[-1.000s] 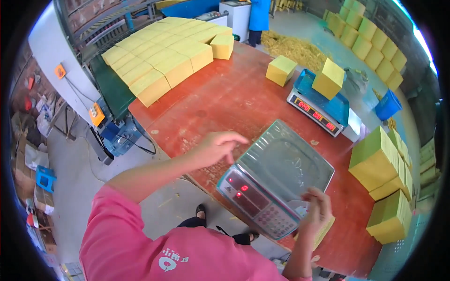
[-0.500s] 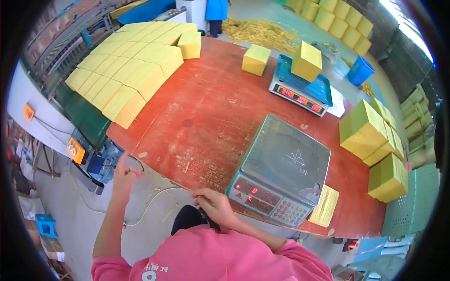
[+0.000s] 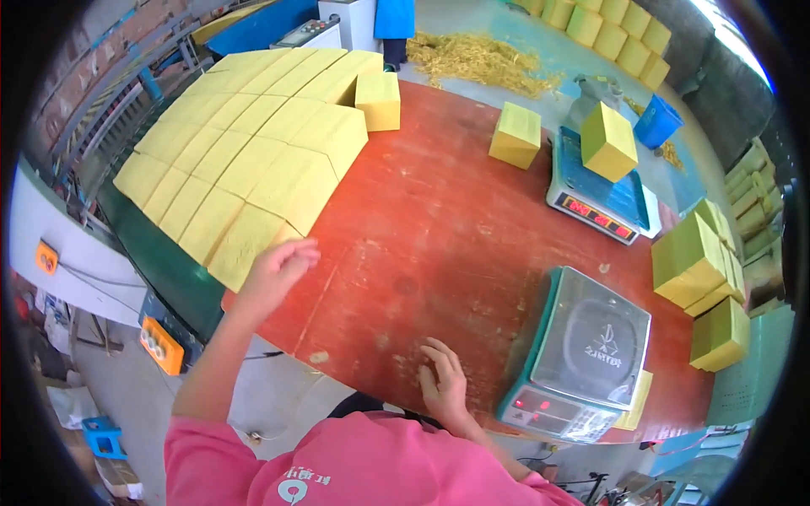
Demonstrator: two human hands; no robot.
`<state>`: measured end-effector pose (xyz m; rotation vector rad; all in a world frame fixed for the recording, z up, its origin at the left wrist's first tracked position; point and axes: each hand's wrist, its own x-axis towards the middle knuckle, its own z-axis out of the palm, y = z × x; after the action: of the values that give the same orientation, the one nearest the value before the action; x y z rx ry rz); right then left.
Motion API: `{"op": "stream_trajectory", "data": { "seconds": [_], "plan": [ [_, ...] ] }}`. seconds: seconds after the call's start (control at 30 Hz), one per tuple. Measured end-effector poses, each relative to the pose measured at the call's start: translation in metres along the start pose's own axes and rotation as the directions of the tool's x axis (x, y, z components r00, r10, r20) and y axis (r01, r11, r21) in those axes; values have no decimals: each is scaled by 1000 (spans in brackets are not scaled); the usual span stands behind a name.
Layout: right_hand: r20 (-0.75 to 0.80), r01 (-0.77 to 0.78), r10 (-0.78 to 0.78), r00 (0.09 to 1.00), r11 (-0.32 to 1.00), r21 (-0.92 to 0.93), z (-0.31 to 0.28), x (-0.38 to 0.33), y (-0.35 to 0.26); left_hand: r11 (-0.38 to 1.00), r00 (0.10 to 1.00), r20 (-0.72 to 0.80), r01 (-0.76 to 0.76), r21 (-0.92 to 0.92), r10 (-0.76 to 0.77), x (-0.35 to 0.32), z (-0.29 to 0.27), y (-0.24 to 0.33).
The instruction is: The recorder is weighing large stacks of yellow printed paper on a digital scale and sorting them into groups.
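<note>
Large yellow blocks (image 3: 233,145) stand packed in rows at the left, partly on the red table (image 3: 380,228) and reaching over a green belt. My left hand (image 3: 274,271) is at the near corner of these rows, its fingers loosely bent and nothing in them; I cannot tell whether it touches the nearest block. Over the table's front edge, my right hand (image 3: 445,379) is empty too, thumb and fingers apart. To its right sits a digital scale (image 3: 597,337) with a bare glossy pan.
A second scale (image 3: 601,181) bears one yellow block (image 3: 609,142), with a single block (image 3: 515,135) beside it. More blocks (image 3: 693,261) are piled at the right edge. A flat yellow piece (image 3: 637,401) lies by the near scale. Behind, a person in blue (image 3: 395,21) stands near yellow scraps (image 3: 472,63).
My left hand has moved forward and right, up to the packed blocks. My right hand has shifted right over the table, its fingers opening. The view has swung left.
</note>
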<state>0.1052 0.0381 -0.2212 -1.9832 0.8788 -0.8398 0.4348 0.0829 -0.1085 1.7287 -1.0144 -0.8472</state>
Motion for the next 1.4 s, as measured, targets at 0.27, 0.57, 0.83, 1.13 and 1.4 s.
{"op": "stream_trajectory", "data": {
  "seconds": [0.27, 0.57, 0.83, 1.13, 1.4],
  "plan": [
    [-248, -130, 42, 968, 929, -348, 9, -21, 8, 993, 991, -123, -36, 111, 50, 266, -46, 29],
    [-305, -281, 144, 941, 837, -471, 20, -10, 10, 968, 954, -250, 204, 148, -163, 531, -46, -21],
    [-304, -278, 125, 944, 797, -535, 23, -3, 14, 997, 993, 101, 64, 34, -67, 516, -42, -16],
    [-221, -163, 49, 974, 829, -535, 21, -11, 20, 761, 937, -113, -192, 620, 329, 253, -120, 16],
    [-158, -56, -13, 987, 904, -424, 21, -11, 11, 548, 900, -111, -155, 822, 421, 12, -140, -96]
  ]
}}
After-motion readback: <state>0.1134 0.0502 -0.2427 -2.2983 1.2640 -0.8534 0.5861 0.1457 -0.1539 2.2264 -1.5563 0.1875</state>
